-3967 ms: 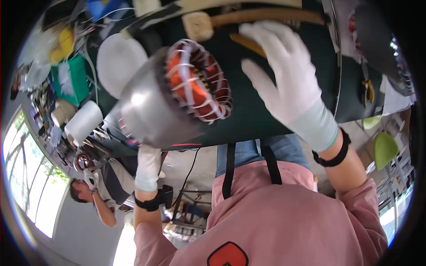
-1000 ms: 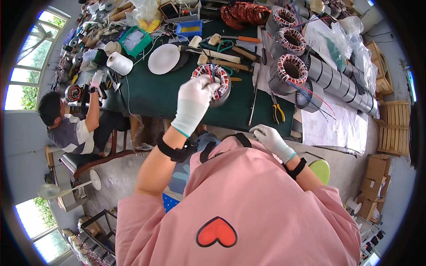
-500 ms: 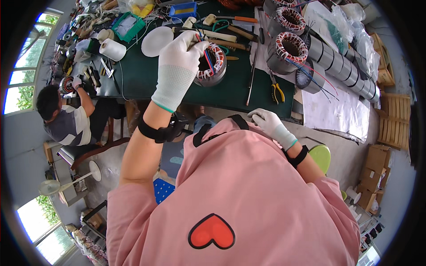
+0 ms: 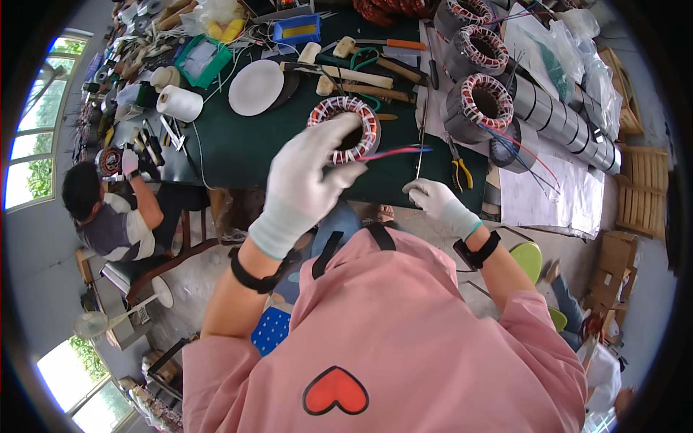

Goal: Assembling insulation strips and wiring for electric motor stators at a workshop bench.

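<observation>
My left hand [image 4: 310, 169], in a white knit glove, is closed on a motor stator [image 4: 342, 108] at the front of the dark green bench. Its fingers reach into the stator's bore and its thumb lies at the near side. Red and blue lead wires [image 4: 397, 152] run out to the right beside the thumb. My right hand [image 4: 437, 202], also gloved, is at the bench's front edge with its fingers curled together. Whatever it holds, if anything, is hidden. Close beyond its fingertips lies the near end of a thin metal rod [image 4: 420, 155]; I cannot tell whether they touch.
Yellow-handled pliers [image 4: 462, 175] lie right of the rod. Several stators [image 4: 478, 108] and grey cylinders [image 4: 552, 108] stand or lie farther right. Mallets [image 4: 361, 90], a white disc [image 4: 256, 87] and a thread spool [image 4: 179, 104] lie beyond and left. A co-worker [image 4: 108, 202] sits at far left.
My left hand has come down from the wires to the stator. The wires, upright before, now lie to the right. A person has appeared at the lower right. My right hand has barely moved.
</observation>
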Demonstrator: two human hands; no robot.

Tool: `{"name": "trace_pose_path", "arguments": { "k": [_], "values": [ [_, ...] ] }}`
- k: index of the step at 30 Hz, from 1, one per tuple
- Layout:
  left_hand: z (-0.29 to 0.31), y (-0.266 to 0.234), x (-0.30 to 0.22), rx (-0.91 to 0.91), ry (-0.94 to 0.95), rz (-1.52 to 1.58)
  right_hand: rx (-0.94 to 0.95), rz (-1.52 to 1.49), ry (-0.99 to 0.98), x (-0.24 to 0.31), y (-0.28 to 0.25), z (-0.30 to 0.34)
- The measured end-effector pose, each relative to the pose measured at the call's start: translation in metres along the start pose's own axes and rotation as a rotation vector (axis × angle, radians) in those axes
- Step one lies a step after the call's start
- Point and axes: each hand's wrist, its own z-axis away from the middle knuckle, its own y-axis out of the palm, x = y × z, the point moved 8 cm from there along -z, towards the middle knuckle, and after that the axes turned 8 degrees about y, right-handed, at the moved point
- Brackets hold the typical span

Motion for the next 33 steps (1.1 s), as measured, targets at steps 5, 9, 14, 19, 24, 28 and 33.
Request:
{"name": "trace_pose_path", "arguments": {
  "k": [5, 9, 14, 19, 24, 28, 33],
  "values": [
    [0.069, -0.015, 0.137, -0.079, -0.615, 0.162, -0.226, 0.141, -0.210, 0.034, -0.040, -0.087],
    [0.075, 0.012, 0.176, 0.038, -0.649, 0.166, -0.358, 0.103, -0.192, 0.108, -0.080, -0.183],
    [0.068, 0.038, 0.187, 0.003, -0.577, 0.063, -0.450, 0.584, -0.439, 0.170, -0.066, -0.291],
    [0.069, 0.041, 0.192, -0.130, -0.584, 0.002, -0.300, 0.943, -0.272, 0.171, -0.016, -0.350],
    [0.069, 0.052, 0.196, -0.260, -0.678, -0.065, -0.094, 1.007, -0.325, 0.159, -0.027, -0.372],
    [0.079, 0.051, 0.194, -0.376, -0.758, -0.143, 0.060, 0.585, -0.449, 0.189, -0.050, -0.333],
    [0.098, 0.062, 0.189, -0.500, -0.951, -0.275, 0.520, 0.548, -0.439, 0.241, -0.045, -0.218]
  ]
}}
